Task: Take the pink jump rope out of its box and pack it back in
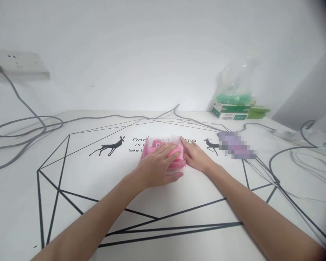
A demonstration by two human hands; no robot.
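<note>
A clear plastic package with pink contents (176,164) lies at the middle of the table; what exactly is inside I cannot make out. Across its top rests my left hand (159,165), fingers stretched out and thumb apart, hiding much of the near left part. My right hand (194,155) touches the package's right side, its fingers extended and partly behind the edge. Neither hand is closed around the package.
A white table mat (119,185) with black lines and deer prints covers the table. To the right lies a blurred purple object (236,145). Green-and-white boxes (230,110) under a clear plastic bag (233,83) stand at the back. Grey cables (97,117) run along the back and sides.
</note>
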